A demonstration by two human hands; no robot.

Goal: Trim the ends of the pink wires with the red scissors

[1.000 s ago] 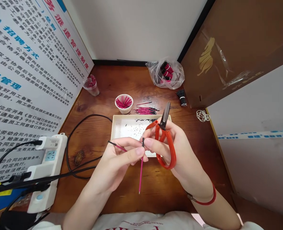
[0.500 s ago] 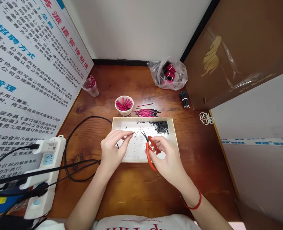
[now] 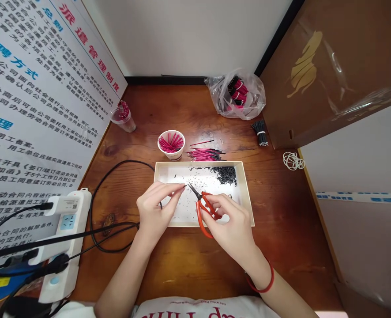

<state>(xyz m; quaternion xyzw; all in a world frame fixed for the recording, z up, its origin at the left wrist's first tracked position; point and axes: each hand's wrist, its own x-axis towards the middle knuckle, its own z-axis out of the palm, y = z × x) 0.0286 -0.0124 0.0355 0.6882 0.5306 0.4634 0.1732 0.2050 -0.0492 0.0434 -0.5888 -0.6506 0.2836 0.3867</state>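
My left hand [image 3: 158,204] pinches a short black wire piece [image 3: 185,186] between thumb and forefinger, over the left side of a shallow white box [image 3: 248,207]. In my right hand [image 3: 231,217] is a pair of red-handled scissors [image 3: 200,204] with slim dark blades. The blades are slightly apart and their tips are close to the end of the black piece. Whether they touch it I cannot tell. Inside the box a pile of short black pieces [image 3: 227,175] lies at the back right, with tiny scraps scattered over the bottom.
Behind the box are a paper cup [image 3: 171,155] of pink wires and loose pink-and-black wires [image 3: 205,154]. Farther back lie a plastic bag [image 3: 248,104], a black wire bundle [image 3: 260,133], white bands [image 3: 294,161] and a clear cup [image 3: 126,124]. A power strip [image 3: 65,251] with cables is left.
The scissors in my right hand have moved left, bringing their tips close to the black piece. My left hand keeps its pinch. The whole view has shifted slightly.
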